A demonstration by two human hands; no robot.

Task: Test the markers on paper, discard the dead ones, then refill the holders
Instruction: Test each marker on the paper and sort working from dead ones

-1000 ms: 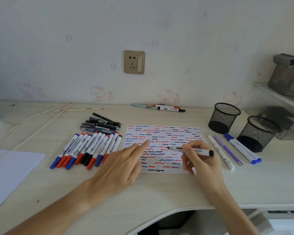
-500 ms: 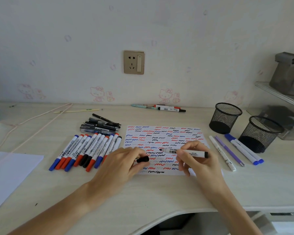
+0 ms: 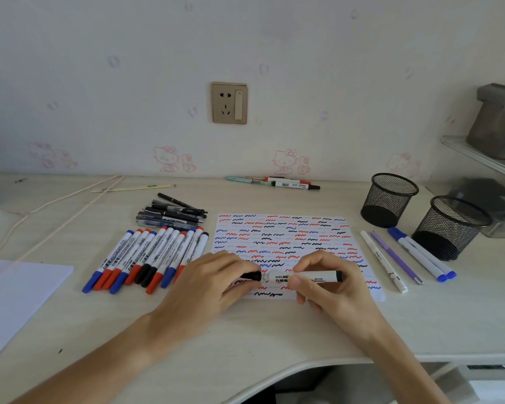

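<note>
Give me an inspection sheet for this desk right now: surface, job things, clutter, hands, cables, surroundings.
Surface: pale desk, curved front edge.
Job's things: test paper covered in red, blue and black squiggles; black marker held over it; marker row and dark pens to the left; four pens to the right; two mesh holders, nothing seen inside.
Clutter: three pens by the wall; blank sheet.
Hands: left hand pinches the cap; right hand grips the barrel.
Cables: pale cord.
Surroundings: wall socket, shelf.
</note>
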